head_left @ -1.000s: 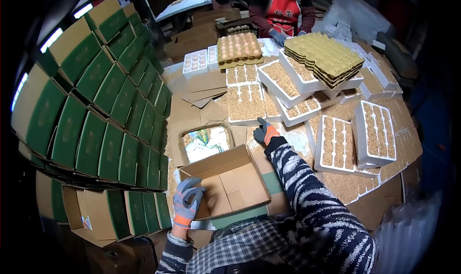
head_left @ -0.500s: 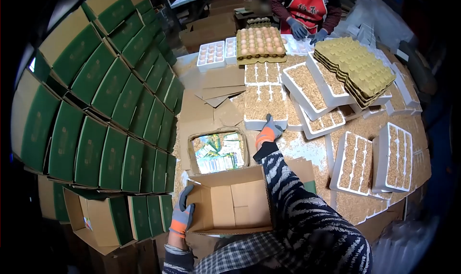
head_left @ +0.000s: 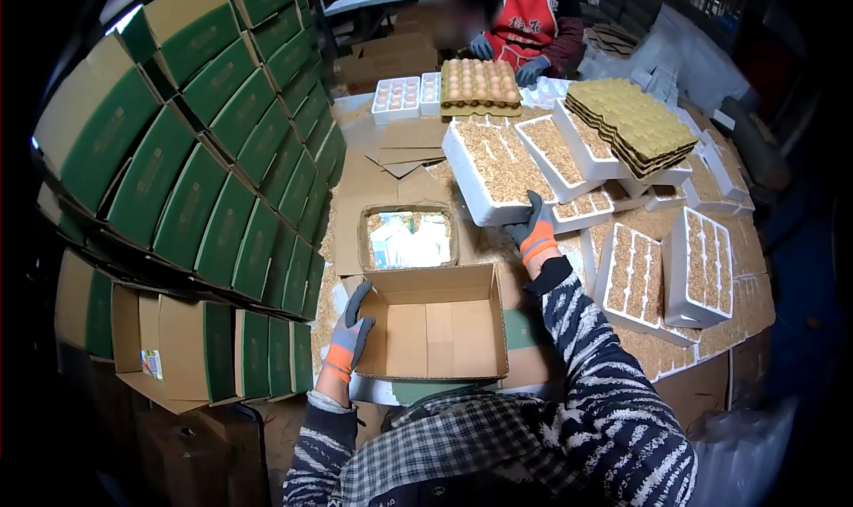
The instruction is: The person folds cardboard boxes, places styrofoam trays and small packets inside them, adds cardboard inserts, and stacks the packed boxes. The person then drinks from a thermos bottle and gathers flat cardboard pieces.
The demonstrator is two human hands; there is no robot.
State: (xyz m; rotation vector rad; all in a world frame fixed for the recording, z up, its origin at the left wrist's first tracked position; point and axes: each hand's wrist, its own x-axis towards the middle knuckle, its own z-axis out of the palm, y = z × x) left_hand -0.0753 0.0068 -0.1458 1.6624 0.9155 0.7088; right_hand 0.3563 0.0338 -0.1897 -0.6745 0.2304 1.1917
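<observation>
My left hand point(head_left: 348, 334), in a grey and orange glove, grips the left wall of an open, empty cardboard box point(head_left: 435, 329) in front of me. My right hand point(head_left: 533, 230), gloved alike, is closed on the near right corner of a white foam tray point(head_left: 493, 169) filled with brown grain-like filler. That tray is tilted, its near end raised off the table. Just beyond the cardboard box sits a smaller carton point(head_left: 366, 240) holding printed packets point(head_left: 410, 239).
Green boxes point(head_left: 191, 214) are stacked at the left. More foam trays point(head_left: 633, 271) lie right, some under pulp trays point(head_left: 631, 120). Eggs point(head_left: 480, 82) stand at the back, near a co-worker in a red apron point(head_left: 526, 27). Plastic wrap hangs at the lower right.
My right hand has taken hold of the foam tray and lifted its near end. My left hand has moved from inside the box to its left wall. The box has been straightened.
</observation>
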